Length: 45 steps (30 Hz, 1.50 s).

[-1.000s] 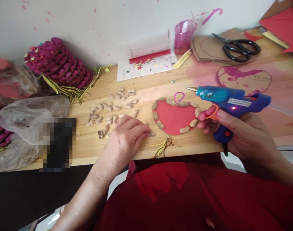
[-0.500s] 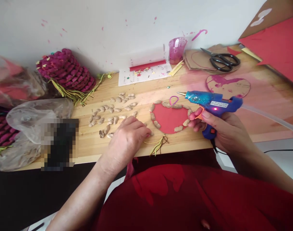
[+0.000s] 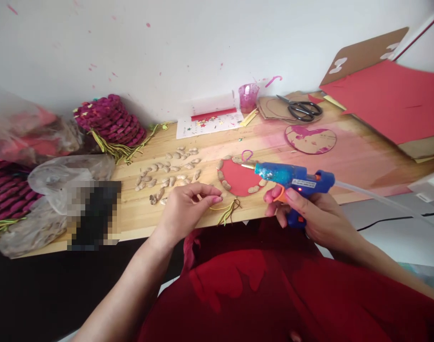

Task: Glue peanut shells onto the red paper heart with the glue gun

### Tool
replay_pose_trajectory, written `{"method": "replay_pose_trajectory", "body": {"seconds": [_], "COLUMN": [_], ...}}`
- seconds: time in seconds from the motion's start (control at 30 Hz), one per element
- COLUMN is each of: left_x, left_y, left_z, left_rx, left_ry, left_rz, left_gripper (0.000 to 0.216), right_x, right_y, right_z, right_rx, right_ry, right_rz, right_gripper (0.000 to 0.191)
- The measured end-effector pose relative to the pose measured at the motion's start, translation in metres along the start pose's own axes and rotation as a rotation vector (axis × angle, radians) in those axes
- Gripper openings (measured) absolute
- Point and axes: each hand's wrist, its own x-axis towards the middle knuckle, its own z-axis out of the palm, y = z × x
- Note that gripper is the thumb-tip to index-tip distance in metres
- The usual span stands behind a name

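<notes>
A red paper heart [image 3: 238, 178] edged with peanut shells lies on the wooden table [image 3: 359, 156], a purple loop at its top and a yellow-green tassel [image 3: 228, 212] below. My left hand [image 3: 186, 209] is pinched on a peanut [image 3: 222, 194] at the heart's lower left. My right hand [image 3: 311, 213] grips a blue glue gun [image 3: 291, 176] with a finger on the orange trigger. The gun's nozzle points left over the heart's upper edge. Loose peanuts [image 3: 169, 171] lie scattered left of the heart.
Plastic bags [image 3: 56, 190] and magenta woven pieces [image 3: 112, 121] crowd the left end. Against the wall are a paper sheet [image 3: 210, 124], a pink cup [image 3: 248, 97], scissors [image 3: 304, 110] on cardboard and a painted cardboard heart [image 3: 309, 138]. Red paper sheets [image 3: 388, 99] lean at right.
The view has pulled back and tilted up. My left hand lifted slightly and pinched a peanut by the heart. The glue gun moved left, its nozzle now over the heart.
</notes>
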Motion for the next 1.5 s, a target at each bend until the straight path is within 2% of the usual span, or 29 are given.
{"method": "replay_pose_trajectory", "body": {"seconds": [0.13, 0.2, 0.27, 0.5, 0.8, 1.5], "left_x": [-0.011, -0.015, -0.019, -0.029, -0.032, -0.033], "left_y": [0.007, 0.011, 0.014, 0.016, 0.020, 0.015], "left_z": [0.008, 0.012, 0.016, 0.021, 0.022, 0.022], "left_rx": [-0.724, -0.915, -1.010, -1.045, -1.048, -1.049], "left_ry": [0.001, -0.019, -0.050, -0.060, -0.059, -0.037], "left_rz": [-0.361, -0.460, -0.497, -0.479, -0.460, -0.475], "left_gripper": [0.035, 0.038, 0.037, 0.033, 0.032, 0.032], "right_x": [-0.018, -0.022, -0.026, -0.034, -0.037, -0.035], "right_y": [-0.009, -0.012, -0.013, -0.013, -0.015, -0.010], "right_z": [0.005, 0.008, 0.011, 0.018, 0.021, 0.020], "right_rx": [-0.128, -0.185, -0.230, -0.392, -0.430, -0.455], "right_ry": [-0.093, -0.126, -0.153, -0.139, -0.107, -0.119], "right_rz": [-0.023, -0.025, -0.018, -0.088, -0.138, -0.093], "right_gripper": [0.024, 0.025, 0.027, 0.031, 0.027, 0.028]}}
